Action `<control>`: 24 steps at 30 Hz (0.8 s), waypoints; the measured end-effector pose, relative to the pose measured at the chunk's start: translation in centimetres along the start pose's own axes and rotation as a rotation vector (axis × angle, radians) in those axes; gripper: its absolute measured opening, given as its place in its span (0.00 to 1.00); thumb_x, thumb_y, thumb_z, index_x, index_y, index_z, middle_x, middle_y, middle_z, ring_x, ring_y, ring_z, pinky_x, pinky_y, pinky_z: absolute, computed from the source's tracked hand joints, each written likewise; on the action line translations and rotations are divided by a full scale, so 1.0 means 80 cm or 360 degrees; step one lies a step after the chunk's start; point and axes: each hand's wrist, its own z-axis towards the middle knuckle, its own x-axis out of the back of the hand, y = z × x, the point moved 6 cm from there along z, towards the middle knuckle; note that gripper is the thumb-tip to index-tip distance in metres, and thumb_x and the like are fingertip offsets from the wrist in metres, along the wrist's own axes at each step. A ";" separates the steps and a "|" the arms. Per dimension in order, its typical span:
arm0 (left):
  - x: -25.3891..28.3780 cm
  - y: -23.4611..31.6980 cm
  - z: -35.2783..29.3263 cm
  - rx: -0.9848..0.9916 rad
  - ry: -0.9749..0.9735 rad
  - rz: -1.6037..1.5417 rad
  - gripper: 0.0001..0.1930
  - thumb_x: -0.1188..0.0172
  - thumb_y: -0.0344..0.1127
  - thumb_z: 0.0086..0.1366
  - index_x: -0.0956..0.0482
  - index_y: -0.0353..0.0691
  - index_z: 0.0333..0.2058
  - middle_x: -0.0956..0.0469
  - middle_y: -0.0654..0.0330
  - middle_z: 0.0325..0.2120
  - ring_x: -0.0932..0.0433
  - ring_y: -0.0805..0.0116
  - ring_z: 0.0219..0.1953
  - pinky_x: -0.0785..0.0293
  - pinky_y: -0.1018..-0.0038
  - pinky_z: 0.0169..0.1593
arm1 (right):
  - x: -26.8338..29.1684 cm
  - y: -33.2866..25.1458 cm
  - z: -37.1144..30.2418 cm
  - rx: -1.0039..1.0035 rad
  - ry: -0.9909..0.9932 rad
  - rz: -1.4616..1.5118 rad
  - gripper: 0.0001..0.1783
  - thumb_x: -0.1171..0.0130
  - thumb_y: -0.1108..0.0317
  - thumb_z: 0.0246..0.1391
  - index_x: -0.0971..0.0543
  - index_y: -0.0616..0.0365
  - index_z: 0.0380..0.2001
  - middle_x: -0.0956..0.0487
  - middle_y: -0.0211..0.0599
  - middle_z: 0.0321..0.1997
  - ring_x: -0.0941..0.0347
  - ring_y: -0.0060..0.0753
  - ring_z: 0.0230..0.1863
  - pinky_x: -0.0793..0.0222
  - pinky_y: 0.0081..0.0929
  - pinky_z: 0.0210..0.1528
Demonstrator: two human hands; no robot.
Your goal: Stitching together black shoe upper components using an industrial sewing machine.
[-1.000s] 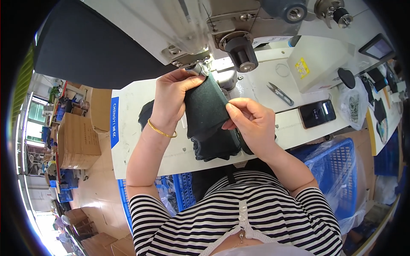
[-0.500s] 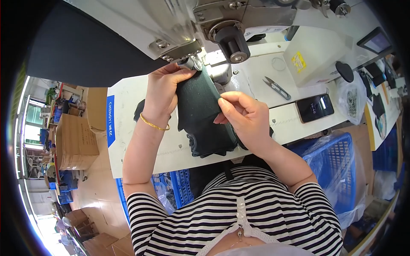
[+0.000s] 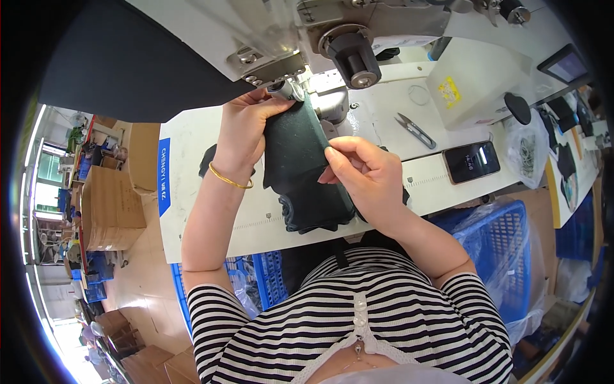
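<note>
A dark green-black piece of fabric lies on the white sewing table, its far end under the presser foot of a sewing machine. Close beside the foot, my left hand pinches the fabric's far left edge between thumb and fingers. My right hand grips the right edge nearer to me, thumb on top and fingers folded beneath. Toward the table's front edge the fabric bunches into folds. What lies under my left fingers is partly hidden by the machine head.
Thread snips and a phone lie on the table to the right. A black round knob juts from the machine. Blue plastic baskets stand below the table. Cardboard boxes stand at the left.
Both hands keep their hold on the fabric and have hardly moved. The whole view has shifted slightly.
</note>
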 end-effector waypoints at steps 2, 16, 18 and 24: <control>-0.003 0.004 0.001 -0.0043 0.0019 0.0001 0.09 0.39 0.16 0.56 0.19 0.29 0.37 0.18 0.54 0.33 0.20 0.70 0.35 0.23 0.75 0.44 | -0.002 -0.001 0.004 -0.0004 -0.0009 0.0004 0.08 0.44 0.74 0.62 0.21 0.68 0.41 0.19 0.35 0.30 0.19 0.23 0.30 0.23 0.18 0.33; 0.001 0.005 0.027 -0.0105 0.0058 0.0090 0.11 0.44 0.25 0.62 0.22 0.29 0.43 0.20 0.54 0.41 0.22 0.67 0.43 0.27 0.71 0.51 | -0.008 0.000 0.030 0.0067 0.0092 0.0046 0.08 0.42 0.72 0.61 0.20 0.67 0.39 0.19 0.33 0.25 0.19 0.19 0.28 0.25 0.17 0.31; 0.007 -0.001 0.039 -0.0116 0.0069 0.0053 0.11 0.44 0.26 0.62 0.22 0.29 0.43 0.20 0.55 0.41 0.22 0.67 0.43 0.27 0.71 0.51 | -0.009 0.001 0.034 0.0070 0.0090 0.0029 0.08 0.42 0.72 0.60 0.20 0.67 0.39 0.19 0.33 0.25 0.20 0.19 0.28 0.25 0.17 0.31; 0.024 0.001 0.028 -0.0398 0.0124 0.0478 0.13 0.39 0.27 0.61 0.21 0.33 0.46 0.19 0.58 0.42 0.21 0.67 0.44 0.28 0.72 0.49 | -0.016 0.002 0.039 0.0130 0.0108 0.0068 0.08 0.42 0.72 0.60 0.20 0.67 0.38 0.20 0.34 0.24 0.19 0.19 0.27 0.25 0.18 0.30</control>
